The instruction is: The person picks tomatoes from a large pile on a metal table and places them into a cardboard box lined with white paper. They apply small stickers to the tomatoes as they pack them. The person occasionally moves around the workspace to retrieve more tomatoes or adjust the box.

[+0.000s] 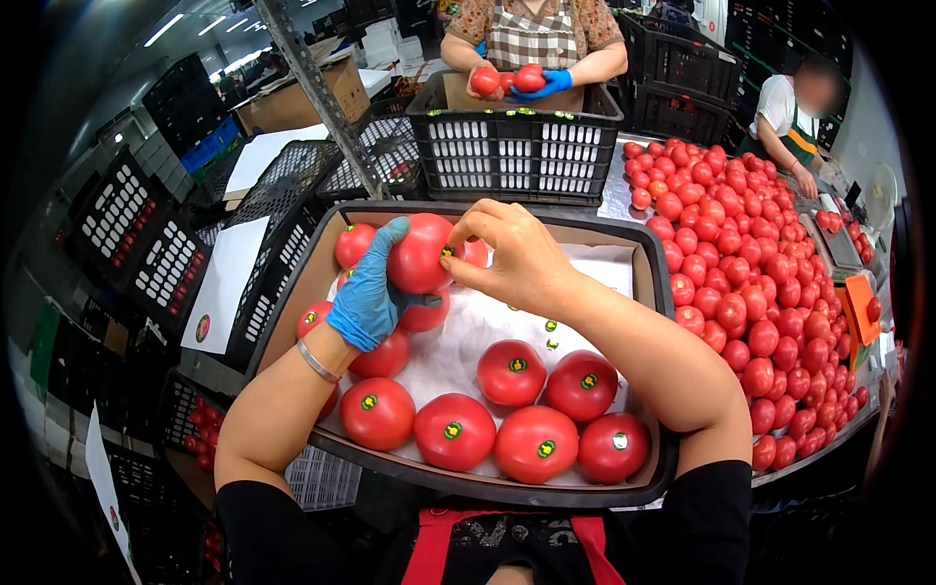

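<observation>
My left hand [376, 292], in a blue glove, holds a large red tomato [419, 254] above the left part of a paper-lined black crate [482, 491]. My bare right hand [504, 252] pinches a small green and yellow sticker [447, 251] at that tomato's right side. Whether the sticker is fully stuck down cannot be told. More tomatoes lie in the crate along its left and near sides, most with such stickers, among them a near one [454, 431]. Several loose stickers [550, 326] lie on the white liner, below my right wrist. My left hand partly hides the tomatoes behind it.
A large heap of tomatoes [731, 311] covers the table at the right. Across from me, a person holds tomatoes [529, 78] over a black plastic crate [519, 157]. Another person stands at the far right. Stacked crates [281, 183] and a metal post [322, 95] are on the left.
</observation>
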Demonstrator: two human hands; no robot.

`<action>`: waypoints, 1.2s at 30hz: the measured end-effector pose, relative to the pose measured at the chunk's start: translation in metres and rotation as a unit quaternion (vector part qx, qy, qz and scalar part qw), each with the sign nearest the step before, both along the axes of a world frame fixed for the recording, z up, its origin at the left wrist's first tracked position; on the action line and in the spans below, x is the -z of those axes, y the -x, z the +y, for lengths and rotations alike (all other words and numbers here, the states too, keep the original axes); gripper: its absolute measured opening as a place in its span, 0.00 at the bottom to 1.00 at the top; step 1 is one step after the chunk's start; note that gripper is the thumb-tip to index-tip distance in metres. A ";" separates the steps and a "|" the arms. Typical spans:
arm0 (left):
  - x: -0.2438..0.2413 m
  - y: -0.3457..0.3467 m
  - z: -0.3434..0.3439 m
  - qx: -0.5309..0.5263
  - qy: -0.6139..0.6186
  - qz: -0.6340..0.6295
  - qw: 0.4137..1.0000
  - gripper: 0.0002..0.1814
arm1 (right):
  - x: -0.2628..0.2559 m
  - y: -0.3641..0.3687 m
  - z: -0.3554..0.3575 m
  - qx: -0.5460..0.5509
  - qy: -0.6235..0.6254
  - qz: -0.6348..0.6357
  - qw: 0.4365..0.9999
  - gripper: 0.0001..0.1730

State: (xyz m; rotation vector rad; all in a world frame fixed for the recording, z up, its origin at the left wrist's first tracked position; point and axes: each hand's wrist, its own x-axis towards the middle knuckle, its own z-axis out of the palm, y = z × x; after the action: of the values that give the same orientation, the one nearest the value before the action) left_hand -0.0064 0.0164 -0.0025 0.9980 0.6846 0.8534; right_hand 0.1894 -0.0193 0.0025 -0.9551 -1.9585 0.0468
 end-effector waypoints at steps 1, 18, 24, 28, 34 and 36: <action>0.000 -0.001 0.000 0.000 -0.001 0.000 1.000 0.27 | 0.001 0.000 0.000 -0.001 0.002 0.003 1.000 0.09; 0.001 -0.002 0.000 -0.012 -0.003 0.016 1.000 0.29 | 0.003 0.003 0.003 0.001 -0.026 0.047 0.999 0.07; 0.002 -0.003 0.001 -0.011 -0.006 0.019 1.000 0.29 | 0.007 0.004 0.004 0.013 -0.036 0.034 0.999 0.07; 0.001 -0.003 0.000 -0.010 -0.008 0.024 1.000 0.30 | 0.004 0.005 0.001 0.041 -0.087 -0.031 0.995 0.05; 0.000 -0.003 0.001 -0.029 0.006 0.016 0.999 0.32 | 0.002 0.005 0.001 0.016 0.004 0.063 0.998 0.04; -0.004 -0.001 0.000 -0.025 0.003 -0.003 1.000 0.34 | -0.003 -0.002 0.005 0.031 0.055 0.153 0.986 0.05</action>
State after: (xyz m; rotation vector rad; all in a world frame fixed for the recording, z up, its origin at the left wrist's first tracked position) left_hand -0.0050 0.0169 0.0017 0.9762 0.7092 0.8966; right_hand 0.1915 -0.0145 0.0054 -1.0162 -1.6552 0.2542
